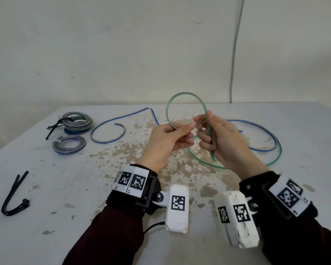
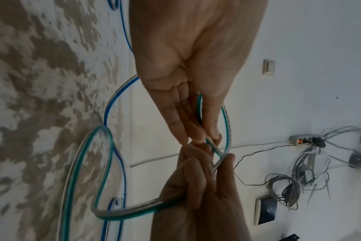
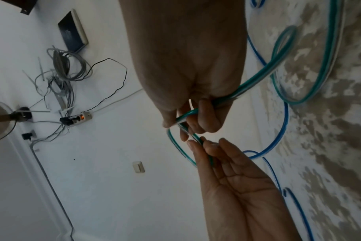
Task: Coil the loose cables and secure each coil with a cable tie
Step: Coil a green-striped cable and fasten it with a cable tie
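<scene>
A person's left hand pinches the first raised loop of a green-striped cable above a worn white table, while the right hand curls its fingers around the trailing length, apparently feeding it round for the next turn; the cable's slack lies on the table at right, overlapping a loose blue-striped cable awaiting coiling. Two finished coils rest far left, one bound with a black tie, and spare black cable ties wait near left
</scene>
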Tool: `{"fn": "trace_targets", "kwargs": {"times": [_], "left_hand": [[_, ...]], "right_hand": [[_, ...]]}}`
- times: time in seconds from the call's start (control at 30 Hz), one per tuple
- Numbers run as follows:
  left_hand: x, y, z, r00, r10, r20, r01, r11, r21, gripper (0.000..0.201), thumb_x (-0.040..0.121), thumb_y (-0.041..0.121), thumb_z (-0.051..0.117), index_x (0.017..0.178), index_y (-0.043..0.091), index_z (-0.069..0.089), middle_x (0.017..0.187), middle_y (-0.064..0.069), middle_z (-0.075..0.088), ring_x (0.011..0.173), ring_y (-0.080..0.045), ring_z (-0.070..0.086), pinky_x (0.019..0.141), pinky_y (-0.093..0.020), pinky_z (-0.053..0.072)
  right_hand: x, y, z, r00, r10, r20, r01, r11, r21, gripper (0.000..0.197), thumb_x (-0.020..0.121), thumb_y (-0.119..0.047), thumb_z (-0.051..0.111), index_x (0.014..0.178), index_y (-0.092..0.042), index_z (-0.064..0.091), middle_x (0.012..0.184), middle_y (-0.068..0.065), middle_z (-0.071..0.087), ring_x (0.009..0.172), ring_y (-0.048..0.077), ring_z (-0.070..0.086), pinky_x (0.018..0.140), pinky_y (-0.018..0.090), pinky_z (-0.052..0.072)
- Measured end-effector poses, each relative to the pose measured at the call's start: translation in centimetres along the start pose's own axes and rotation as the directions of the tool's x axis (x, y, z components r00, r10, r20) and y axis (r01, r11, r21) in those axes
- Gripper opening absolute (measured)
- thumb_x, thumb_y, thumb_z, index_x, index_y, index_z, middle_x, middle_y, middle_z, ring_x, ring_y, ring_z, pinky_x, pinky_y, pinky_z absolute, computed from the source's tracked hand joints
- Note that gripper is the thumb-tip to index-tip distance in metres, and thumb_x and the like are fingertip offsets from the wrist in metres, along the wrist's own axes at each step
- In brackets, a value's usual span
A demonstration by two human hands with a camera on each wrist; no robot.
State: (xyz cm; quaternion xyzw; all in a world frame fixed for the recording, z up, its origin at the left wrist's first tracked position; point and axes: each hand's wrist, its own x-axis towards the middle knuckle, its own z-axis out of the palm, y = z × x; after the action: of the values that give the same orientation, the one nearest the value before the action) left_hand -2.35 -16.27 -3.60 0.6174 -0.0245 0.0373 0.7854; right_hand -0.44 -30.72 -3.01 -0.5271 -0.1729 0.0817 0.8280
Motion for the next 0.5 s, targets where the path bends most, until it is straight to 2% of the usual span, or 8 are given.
{"fn": "trace_targets", "kwargs": {"times": [0.07, 0.17, 0.3, 0.4, 0.5], "left_hand": [[0.06, -0.16, -0.05, 1.000, 0.006, -0.018, -0.006, 1.000, -0.010, 0.011, 0.081, 0.014, 0.071, 0.076, 0.005, 0.068, 0.065, -0.004, 0.067, 0.056, -0.012, 0.063, 0.061, -0.022, 0.055], [0.13, -0.34, -0.18, 1.000, 0.008, -0.030, -0.008, 1.000, 0.007, 0.010, 0.081, 0.013, 0.071, 0.077, 0.004, 0.068, 0.066, -0.005, 0.067, 0.058, -0.012, 0.064, 0.062, -0.023, 0.055], [0.04, -0.66, 0.20, 1.000, -0.010, -0.013, 0.010, 0.999, 0.046, 0.010, 0.081, 0.012, 0.072, 0.074, 0.006, 0.069, 0.064, -0.005, 0.068, 0.057, -0.013, 0.065, 0.059, -0.021, 0.055], [-0.03, -0.98, 0.62, 1.000, -0.028, -0.012, 0.029, 0.998, 0.050, 0.011, 0.081, 0.014, 0.072, 0.074, 0.006, 0.070, 0.064, -0.005, 0.068, 0.056, -0.013, 0.065, 0.059, -0.021, 0.055], [-0.11, -0.93, 0.73, 0.998, -0.056, -0.017, 0.057, 0.997, 0.052, 0.013, 0.081, 0.016, 0.073, 0.073, 0.006, 0.069, 0.063, -0.004, 0.068, 0.054, -0.012, 0.064, 0.056, -0.020, 0.053]], "right_hand": [[0.01, 0.37, -0.02, 1.000, -0.021, 0.000, 0.021, 0.999, -0.027, 0.033, 0.101, -0.024, 0.037, 0.095, -0.002, 0.060, 0.072, 0.001, 0.045, 0.048, 0.006, 0.031, 0.040, 0.016, 0.020], [0.08, 0.94, -0.10, 0.999, -0.044, -0.015, 0.043, 0.995, -0.093, 0.034, 0.102, -0.025, 0.037, 0.099, -0.002, 0.063, 0.074, 0.001, 0.044, 0.050, 0.008, 0.030, 0.041, 0.017, 0.021], [0.04, 1.07, -0.14, 0.996, -0.071, -0.050, 0.059, 0.976, -0.209, 0.037, 0.102, -0.027, 0.036, 0.095, -0.006, 0.066, 0.065, 0.005, 0.041, 0.052, 0.010, 0.027, 0.042, 0.019, 0.022], [-0.16, 0.82, -0.03, 0.994, -0.094, -0.051, 0.078, 0.963, -0.258, 0.038, 0.103, -0.024, 0.035, 0.098, -0.003, 0.065, 0.067, 0.002, 0.048, 0.048, 0.008, 0.028, 0.041, 0.018, 0.023], [-0.35, 0.38, -0.11, 0.993, -0.090, -0.082, 0.057, 0.939, -0.339, 0.040, 0.104, -0.024, 0.034, 0.105, 0.003, 0.063, 0.051, -0.010, 0.046, 0.043, 0.006, 0.023, 0.041, 0.018, 0.022]]}}
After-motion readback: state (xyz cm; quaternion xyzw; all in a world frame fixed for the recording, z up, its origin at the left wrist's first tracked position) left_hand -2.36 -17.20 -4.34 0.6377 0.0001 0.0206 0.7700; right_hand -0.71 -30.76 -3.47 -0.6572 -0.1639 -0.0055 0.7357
